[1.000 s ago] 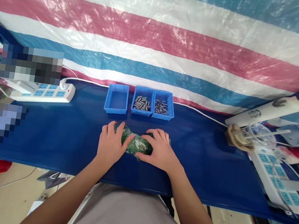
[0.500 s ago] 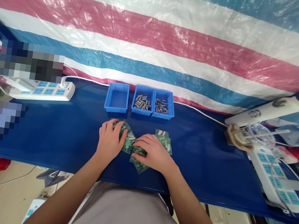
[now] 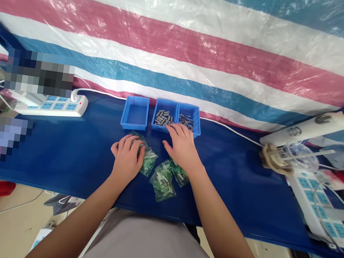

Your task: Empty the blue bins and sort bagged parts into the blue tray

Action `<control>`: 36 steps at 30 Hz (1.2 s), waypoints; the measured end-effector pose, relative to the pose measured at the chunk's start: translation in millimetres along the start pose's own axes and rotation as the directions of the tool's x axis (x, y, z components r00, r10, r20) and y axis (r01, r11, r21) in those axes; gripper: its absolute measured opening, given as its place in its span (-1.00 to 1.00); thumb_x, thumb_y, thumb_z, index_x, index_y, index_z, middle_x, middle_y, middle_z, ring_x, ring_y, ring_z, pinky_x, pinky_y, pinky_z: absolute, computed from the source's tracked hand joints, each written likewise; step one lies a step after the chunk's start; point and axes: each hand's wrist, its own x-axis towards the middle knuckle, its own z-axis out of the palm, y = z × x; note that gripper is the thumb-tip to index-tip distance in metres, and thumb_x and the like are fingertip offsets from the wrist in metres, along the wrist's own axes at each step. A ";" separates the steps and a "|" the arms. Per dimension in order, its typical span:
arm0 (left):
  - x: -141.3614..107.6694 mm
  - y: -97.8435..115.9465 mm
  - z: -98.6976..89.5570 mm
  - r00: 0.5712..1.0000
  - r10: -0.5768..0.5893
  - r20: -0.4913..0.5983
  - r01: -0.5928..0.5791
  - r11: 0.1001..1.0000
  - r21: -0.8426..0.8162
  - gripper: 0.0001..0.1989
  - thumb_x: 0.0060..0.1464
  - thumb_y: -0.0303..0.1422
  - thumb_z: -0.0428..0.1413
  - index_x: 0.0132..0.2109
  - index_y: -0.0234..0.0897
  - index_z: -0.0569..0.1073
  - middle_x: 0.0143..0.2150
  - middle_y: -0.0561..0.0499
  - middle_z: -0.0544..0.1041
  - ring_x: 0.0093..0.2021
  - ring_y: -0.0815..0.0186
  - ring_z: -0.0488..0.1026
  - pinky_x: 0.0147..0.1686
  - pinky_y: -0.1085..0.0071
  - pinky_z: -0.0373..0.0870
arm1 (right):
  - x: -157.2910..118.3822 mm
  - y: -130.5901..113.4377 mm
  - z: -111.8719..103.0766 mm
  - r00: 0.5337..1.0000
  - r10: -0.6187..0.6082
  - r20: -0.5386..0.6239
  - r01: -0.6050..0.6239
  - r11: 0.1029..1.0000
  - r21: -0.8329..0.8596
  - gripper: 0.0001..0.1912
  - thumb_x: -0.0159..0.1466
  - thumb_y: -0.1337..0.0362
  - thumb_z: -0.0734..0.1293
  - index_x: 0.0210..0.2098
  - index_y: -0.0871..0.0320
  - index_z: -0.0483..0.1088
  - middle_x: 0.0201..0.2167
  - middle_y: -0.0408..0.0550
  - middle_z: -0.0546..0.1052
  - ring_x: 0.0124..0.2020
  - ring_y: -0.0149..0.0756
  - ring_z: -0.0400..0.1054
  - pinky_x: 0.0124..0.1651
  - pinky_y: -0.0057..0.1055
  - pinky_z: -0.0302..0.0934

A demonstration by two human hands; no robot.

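My left hand (image 3: 127, 157) lies over a clear plastic bag of green and silvery pieces (image 3: 148, 162), its fingers apart on the bag's left part. Further forward, my right hand (image 3: 182, 147) is open, with its fingertips at the front rims of two blue bins. Grey metal cylinders fill part of the middle bin (image 3: 156, 128). Thin metal pins lie in the right bin (image 3: 199, 124), partly hidden by my fingers. Between my forearms is another such bag (image 3: 163, 183), and a third bag (image 3: 181, 176) sits partly under my right wrist.
An empty blue bin (image 3: 133, 126) stands on the left of the row. White power strips lie at the left (image 3: 59, 105) and right (image 3: 322, 207) of the blue table (image 3: 240, 191). A striped plastic sheet (image 3: 185, 40) hangs behind, with a white cable along its foot.
My right hand has left the bags and moved forward to the bins. The bags beneath it have shifted and now show more fully. My left hand stays nearly in place.
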 end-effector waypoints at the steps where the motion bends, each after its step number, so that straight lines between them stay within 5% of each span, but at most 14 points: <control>1: 0.4 -0.2 -0.9 1.000 0.005 -0.009 -0.005 1.000 -0.022 -0.88 0.30 -0.35 0.08 -0.07 -0.23 0.47 0.06 -0.16 0.57 0.21 0.01 0.42 0.09 0.05 0.11 | 3.4 2.3 5.2 1.000 -0.002 0.021 0.002 1.000 -0.029 -0.46 0.34 0.29 0.34 0.28 0.21 0.27 0.20 0.18 0.42 0.28 0.08 0.16 0.28 0.00 0.02; 5: 6.1 -1.9 -7.8 0.997 -0.062 -0.039 0.055 0.983 -0.177 -0.87 0.30 -0.36 0.05 -0.10 -0.21 0.49 -0.01 -0.11 0.59 0.11 0.08 0.47 0.07 0.10 0.20 | 1.0 3.3 19.3 1.000 0.027 -0.001 -0.027 0.991 -0.131 -0.65 0.33 0.31 0.36 0.10 0.17 0.44 -0.02 0.13 0.53 0.15 0.09 0.20 0.17 0.02 -0.01; 10: 41.2 2.2 -12.5 0.950 -0.298 0.097 0.307 0.825 -0.474 -0.77 0.35 -0.25 -0.02 -0.04 -0.21 0.48 -0.19 -0.01 0.58 -0.31 0.32 0.49 -0.34 0.40 0.38 | -13.6 -0.7 18.2 0.996 -0.081 -0.029 0.077 0.990 -0.117 -0.91 0.35 0.33 0.35 -0.24 0.12 0.53 -0.25 0.01 0.53 -0.02 -0.07 0.23 0.01 -0.10 -0.02; 15: 83.4 5.8 6.4 0.982 -0.187 -0.025 0.149 0.852 -0.502 -0.71 0.32 -0.20 0.03 0.06 -0.26 0.41 0.02 -0.12 0.51 -0.15 0.29 0.50 -0.20 0.36 0.46 | -19.1 -0.2 8.8 0.983 -0.107 -0.149 0.097 0.992 -0.075 -0.80 0.42 0.32 0.26 -0.16 0.07 0.54 -0.30 -0.02 0.53 -0.06 -0.11 0.25 -0.03 -0.10 -0.02; 22: 79.7 1.2 36.5 0.990 -0.128 0.054 0.117 0.564 -0.818 -0.40 0.35 0.01 -0.03 0.38 -0.05 0.00 0.18 -0.17 0.44 0.07 0.22 0.53 -0.01 0.31 0.53 | -18.7 4.8 6.9 0.980 -0.143 -0.138 0.171 0.961 0.217 -0.76 0.42 0.34 0.23 -0.10 0.00 0.53 -0.18 0.03 0.49 -0.09 -0.11 0.25 0.01 -0.11 0.20; 25: 72.5 -0.4 37.1 0.989 -0.148 0.021 0.105 0.593 -0.798 -0.31 0.31 0.05 0.01 0.41 -0.07 -0.03 0.16 -0.20 0.43 0.07 0.17 0.54 0.02 0.26 0.53 | -16.2 5.9 17.1 0.989 -0.013 -0.147 0.071 0.914 0.400 -0.84 0.32 0.36 0.32 -0.11 0.07 0.44 -0.11 0.05 0.38 -0.09 -0.15 0.29 -0.04 -0.18 0.32; 28: 68.6 -1.3 31.5 0.991 -0.124 -0.053 0.041 0.652 -0.757 -0.27 0.30 0.02 0.03 0.43 -0.12 -0.05 0.25 -0.26 0.36 0.13 0.11 0.51 0.05 0.21 0.53 | -14.4 6.2 28.9 0.973 0.220 -0.075 -0.125 0.767 0.629 -0.41 0.19 0.33 0.41 0.18 0.12 0.20 0.07 0.15 0.31 -0.12 -0.19 0.35 -0.17 -0.26 0.40; 30: 66.8 -1.5 26.1 0.993 -0.059 -0.105 -0.029 0.733 -0.679 -0.28 0.29 -0.04 0.07 0.44 -0.16 0.00 0.34 -0.29 0.28 0.25 0.03 0.42 0.14 0.16 0.48 | -13.9 7.6 34.6 0.963 0.266 0.043 -0.210 0.640 0.739 -0.16 0.14 0.32 0.43 0.33 0.09 0.02 0.17 0.19 0.28 -0.10 -0.21 0.39 -0.23 -0.30 0.44; 33: 64.5 -2.0 20.3 0.986 0.068 -0.149 -0.140 0.825 -0.547 -0.30 0.27 -0.14 0.11 0.43 -0.21 0.07 0.37 -0.28 0.27 0.33 -0.01 0.34 0.25 0.12 0.39 | -13.7 11.2 38.2 0.960 0.210 0.184 -0.272 0.556 0.786 -0.20 0.13 0.35 0.39 0.32 0.11 0.08 0.06 0.11 0.42 -0.12 -0.21 0.44 -0.17 -0.28 0.46; 36: 63.2 -3.2 19.5 0.974 0.146 -0.171 -0.212 0.849 -0.484 -0.30 0.24 -0.22 0.14 0.43 -0.22 0.08 0.34 -0.27 0.33 0.32 0.00 0.36 0.24 0.16 0.41 | -13.2 13.5 37.3 0.967 0.177 0.182 -0.252 0.591 0.766 -0.41 0.12 0.41 0.30 0.16 0.19 0.28 -0.15 0.03 0.51 -0.17 -0.22 0.48 -0.14 -0.27 0.44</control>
